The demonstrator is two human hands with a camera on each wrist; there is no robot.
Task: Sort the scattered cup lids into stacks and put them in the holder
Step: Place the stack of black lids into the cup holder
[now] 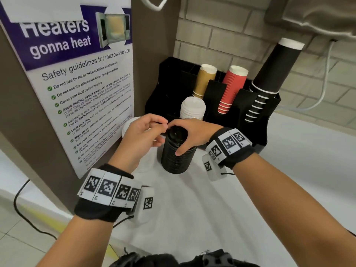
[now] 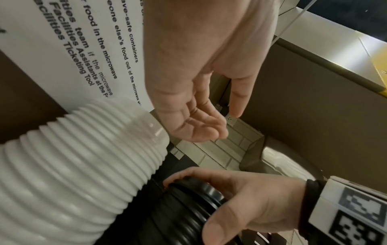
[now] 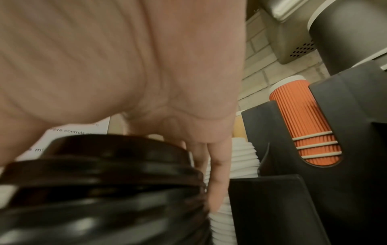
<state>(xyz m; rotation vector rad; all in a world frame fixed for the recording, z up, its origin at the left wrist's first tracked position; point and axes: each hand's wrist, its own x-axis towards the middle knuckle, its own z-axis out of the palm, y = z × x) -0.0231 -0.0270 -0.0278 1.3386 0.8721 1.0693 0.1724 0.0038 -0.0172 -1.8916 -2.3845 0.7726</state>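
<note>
right hand [image 1: 189,135]: wrapped over the top of the black lid stack [image 1: 176,151], thumb down the near side, fingers curled round the far rim. In the right wrist view the palm blocks most of the shot.
left hand [image 1: 141,136]: loose and holding nothing, fingertips just by the stack's top edge. Touching it? Can't tell.
black lid stack: upright on the white counter [image 1: 212,218], just in front of the holder [image 1: 256,114].
white lid stack [image 1: 192,109]: sits in the holder's front slot, bottom hidden.
second white stack [image 2: 69,165]: behind the left hand, mostly covered in the head view.
cups: brown [image 1: 205,79], red [image 1: 233,88] and black [image 1: 273,70] stacks, lower ends buried in the holder.
</note>
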